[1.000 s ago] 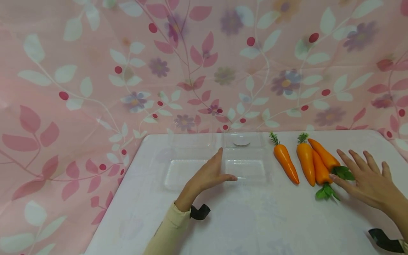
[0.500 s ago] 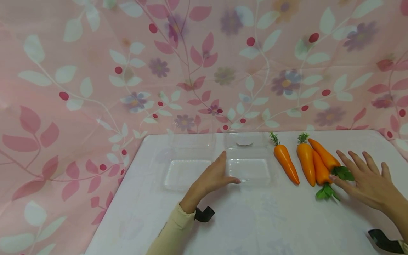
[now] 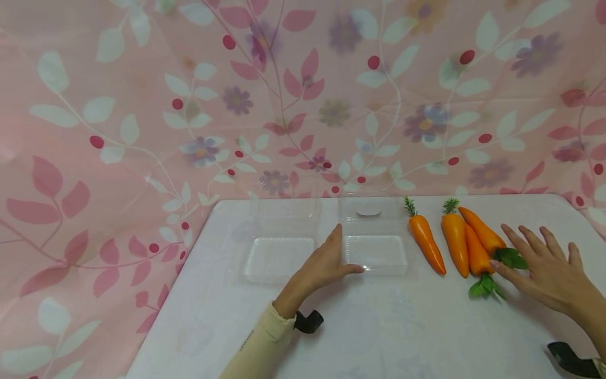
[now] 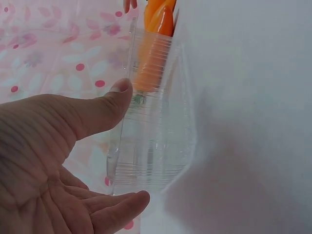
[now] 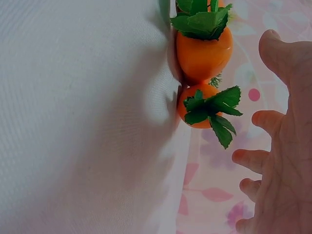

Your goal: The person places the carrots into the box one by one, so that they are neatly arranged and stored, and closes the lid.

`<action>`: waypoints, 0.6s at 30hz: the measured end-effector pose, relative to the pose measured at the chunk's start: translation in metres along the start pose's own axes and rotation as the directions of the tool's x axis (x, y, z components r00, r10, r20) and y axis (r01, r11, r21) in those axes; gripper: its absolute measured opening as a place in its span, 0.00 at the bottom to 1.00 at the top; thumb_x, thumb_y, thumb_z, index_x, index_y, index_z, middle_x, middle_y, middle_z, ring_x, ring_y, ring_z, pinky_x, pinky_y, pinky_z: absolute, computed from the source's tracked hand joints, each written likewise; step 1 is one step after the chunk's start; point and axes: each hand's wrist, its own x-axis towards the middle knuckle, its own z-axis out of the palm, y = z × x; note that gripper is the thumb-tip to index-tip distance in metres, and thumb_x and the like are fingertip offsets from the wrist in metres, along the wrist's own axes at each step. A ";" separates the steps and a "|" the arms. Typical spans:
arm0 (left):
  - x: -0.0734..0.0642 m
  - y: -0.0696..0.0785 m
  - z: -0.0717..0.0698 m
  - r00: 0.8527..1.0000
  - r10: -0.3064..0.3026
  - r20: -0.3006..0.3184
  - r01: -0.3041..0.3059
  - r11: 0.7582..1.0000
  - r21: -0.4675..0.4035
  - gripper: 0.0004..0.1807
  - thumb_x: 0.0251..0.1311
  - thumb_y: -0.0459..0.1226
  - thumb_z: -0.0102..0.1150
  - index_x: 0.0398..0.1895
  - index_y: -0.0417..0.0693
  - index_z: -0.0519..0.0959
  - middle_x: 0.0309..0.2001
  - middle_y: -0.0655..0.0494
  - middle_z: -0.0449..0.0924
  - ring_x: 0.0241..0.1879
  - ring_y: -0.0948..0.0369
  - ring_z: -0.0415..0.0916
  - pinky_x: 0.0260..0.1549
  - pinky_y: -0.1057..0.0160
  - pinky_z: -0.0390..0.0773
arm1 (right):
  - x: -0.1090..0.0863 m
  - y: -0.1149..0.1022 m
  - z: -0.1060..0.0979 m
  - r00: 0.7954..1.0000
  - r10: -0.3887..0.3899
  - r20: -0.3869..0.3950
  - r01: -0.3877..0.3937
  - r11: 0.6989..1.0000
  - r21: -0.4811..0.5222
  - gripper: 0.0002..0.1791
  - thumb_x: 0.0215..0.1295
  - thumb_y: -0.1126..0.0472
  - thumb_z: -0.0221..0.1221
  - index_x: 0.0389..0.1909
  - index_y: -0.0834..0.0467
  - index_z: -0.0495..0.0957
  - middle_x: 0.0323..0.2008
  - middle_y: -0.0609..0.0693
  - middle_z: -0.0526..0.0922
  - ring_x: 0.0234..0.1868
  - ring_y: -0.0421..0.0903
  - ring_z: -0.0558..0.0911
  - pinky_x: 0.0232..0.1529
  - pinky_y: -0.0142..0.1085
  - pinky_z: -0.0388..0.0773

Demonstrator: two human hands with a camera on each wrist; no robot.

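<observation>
Now the clear container point(image 3: 376, 250) touching the straight fingers of the left hand point(image 3: 319, 269) sits nearer the carrots point(image 3: 455, 245) beside the spread-fingered right hand point(image 3: 551, 276).

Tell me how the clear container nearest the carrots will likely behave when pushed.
The clear container probably weighs little for its size, as its walls look thin. They may flex if squeezed hard, despite the ribbing. Flat-bottomed and rectangular, it will likely slide rather than roll.
</observation>
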 end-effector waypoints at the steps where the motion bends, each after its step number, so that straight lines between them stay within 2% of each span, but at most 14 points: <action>1: 0.000 0.000 0.001 1.000 0.005 -0.008 -0.005 1.000 -0.008 0.65 0.52 0.54 0.73 0.77 0.37 0.38 0.77 0.44 0.46 0.73 0.56 0.52 0.68 0.56 0.59 | 0.000 0.000 0.000 1.000 0.000 0.000 0.000 1.000 -0.001 0.55 0.63 0.32 0.53 0.79 0.51 0.34 0.71 0.75 0.46 0.69 0.78 0.34 0.58 0.73 0.19; 5: 0.001 -0.002 0.005 0.998 0.042 -0.046 -0.045 0.997 -0.067 0.62 0.51 0.50 0.75 0.77 0.42 0.41 0.72 0.43 0.56 0.68 0.54 0.62 0.66 0.53 0.65 | 0.001 0.001 -0.001 1.000 0.004 0.000 -0.004 1.000 -0.002 0.55 0.64 0.32 0.53 0.79 0.52 0.35 0.71 0.75 0.46 0.69 0.78 0.35 0.58 0.74 0.20; 8: 0.002 -0.002 0.006 0.996 0.051 -0.068 -0.058 0.993 -0.105 0.61 0.50 0.48 0.76 0.77 0.45 0.42 0.70 0.43 0.59 0.66 0.52 0.64 0.65 0.51 0.66 | 0.001 0.001 -0.001 1.000 0.007 0.001 -0.007 1.000 -0.002 0.55 0.64 0.32 0.53 0.79 0.52 0.35 0.71 0.75 0.47 0.69 0.77 0.35 0.58 0.73 0.19; 15: 0.003 0.001 0.010 0.997 -0.019 -0.080 0.006 0.987 -0.162 0.61 0.49 0.48 0.76 0.78 0.45 0.44 0.72 0.44 0.57 0.69 0.52 0.60 0.66 0.50 0.64 | 0.004 0.002 -0.001 1.000 0.001 -0.018 -0.001 1.000 0.007 0.54 0.65 0.33 0.53 0.79 0.53 0.35 0.71 0.75 0.48 0.70 0.76 0.35 0.58 0.73 0.19; 18: 0.004 0.002 0.012 0.995 -0.027 -0.099 0.005 0.976 -0.217 0.59 0.47 0.45 0.78 0.77 0.47 0.48 0.70 0.45 0.60 0.66 0.51 0.63 0.64 0.49 0.66 | 0.006 0.002 -0.001 1.000 0.005 -0.023 -0.005 1.000 0.014 0.54 0.65 0.33 0.53 0.79 0.54 0.36 0.70 0.75 0.48 0.70 0.76 0.36 0.58 0.73 0.19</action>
